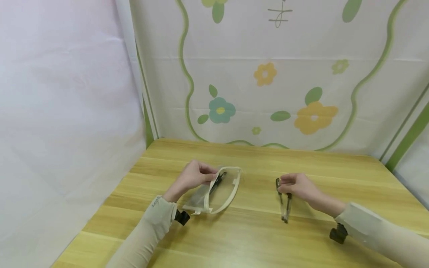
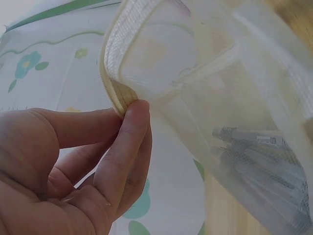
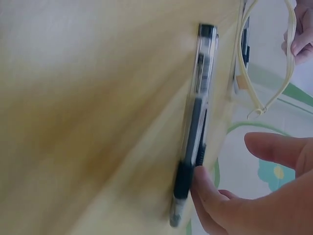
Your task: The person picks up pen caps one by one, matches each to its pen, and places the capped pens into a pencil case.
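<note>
My left hand (image 1: 195, 176) pinches the zippered edge of a cream mesh pouch (image 1: 196, 201) between thumb and fingertips, and the mouth gapes toward the right. Several pens (image 2: 264, 152) show through the mesh in the left wrist view. Over on the right, two clear-barrelled pens with dark ends lie on the table: the nearer pen (image 1: 288, 208) and another pen (image 1: 279, 188) beside it. At their far ends is my right hand (image 1: 299, 188). In the right wrist view its fingertips are right at the dark grip of one pen (image 3: 194, 117), while the thumb stands apart.
The wooden table (image 1: 248, 242) reaches back to a white flowered cloth (image 1: 248, 89) hanging behind it. Another white cloth (image 1: 67, 111) hangs along the left side. Small black cameras (image 1: 182, 217) sit at both wrists.
</note>
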The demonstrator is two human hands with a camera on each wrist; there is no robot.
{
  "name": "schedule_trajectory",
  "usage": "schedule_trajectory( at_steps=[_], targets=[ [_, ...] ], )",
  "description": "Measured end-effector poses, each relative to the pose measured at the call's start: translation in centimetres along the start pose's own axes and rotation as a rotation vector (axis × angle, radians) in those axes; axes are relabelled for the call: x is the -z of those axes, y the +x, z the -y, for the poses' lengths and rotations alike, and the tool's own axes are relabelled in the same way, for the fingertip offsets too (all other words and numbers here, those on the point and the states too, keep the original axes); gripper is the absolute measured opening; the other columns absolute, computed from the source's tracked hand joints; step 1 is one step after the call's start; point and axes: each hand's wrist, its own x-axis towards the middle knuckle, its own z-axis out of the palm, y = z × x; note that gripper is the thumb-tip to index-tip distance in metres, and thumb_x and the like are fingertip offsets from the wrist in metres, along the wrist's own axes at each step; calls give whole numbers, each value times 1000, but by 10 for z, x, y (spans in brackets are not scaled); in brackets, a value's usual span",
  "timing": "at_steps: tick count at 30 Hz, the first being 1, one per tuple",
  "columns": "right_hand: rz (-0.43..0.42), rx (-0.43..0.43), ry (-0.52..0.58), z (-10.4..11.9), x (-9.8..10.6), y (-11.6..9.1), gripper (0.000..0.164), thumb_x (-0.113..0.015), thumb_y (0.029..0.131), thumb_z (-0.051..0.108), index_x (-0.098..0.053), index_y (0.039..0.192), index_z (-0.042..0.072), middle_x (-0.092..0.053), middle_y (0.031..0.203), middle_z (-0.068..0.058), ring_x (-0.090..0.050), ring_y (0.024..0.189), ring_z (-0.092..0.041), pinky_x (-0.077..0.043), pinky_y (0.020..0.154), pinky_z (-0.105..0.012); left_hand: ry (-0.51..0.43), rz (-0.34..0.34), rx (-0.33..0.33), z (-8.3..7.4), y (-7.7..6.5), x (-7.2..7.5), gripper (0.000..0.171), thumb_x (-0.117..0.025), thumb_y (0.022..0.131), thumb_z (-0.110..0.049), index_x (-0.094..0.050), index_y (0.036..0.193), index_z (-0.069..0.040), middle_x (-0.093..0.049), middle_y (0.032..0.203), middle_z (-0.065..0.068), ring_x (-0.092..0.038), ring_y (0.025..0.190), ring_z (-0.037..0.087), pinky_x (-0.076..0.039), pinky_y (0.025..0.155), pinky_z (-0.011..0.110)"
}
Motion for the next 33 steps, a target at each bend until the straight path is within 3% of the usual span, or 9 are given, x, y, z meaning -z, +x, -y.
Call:
schedule_trajectory(
  at_steps=[9,17,25,33],
  targets=[
    [25,26,70,-3,-17,5,62,-76,85,5,-45,134,-17,-60,124,-24,-60,110,-35,-54,90,-38,8,-14,3,-3,0,0,18,-70,91,-3,-73,108,4,-72,94,9,-71,81,22,-59,77,43],
    [103,94,77,0,-29,8,59,-83,76,1,-53,124,-17,-63,108,-18,-63,94,-28,-57,78,-29,9,-9,9,-3,0,0,18,-70,91,-3,-73,108,3,-72,94,9,-71,80,22,-59,77,44],
    [109,128,44,0,-37,9,46,-80,79,0,-60,117,-15,-64,100,-16,-63,88,-26,-57,74,-28,12,-8,14,-2,0,-1,16,-71,91,-4,-74,106,2,-72,94,9,-71,80,22,-59,77,44],
    [64,136,-17,0,-44,13,39,-81,79,5,-65,111,-11,-64,91,-10,-61,83,-23,-57,67,-28,-10,15,-18,0,0,-2,19,-69,92,-1,-71,108,7,-71,100,20,-71,80,23,-59,77,45]
  ],
)
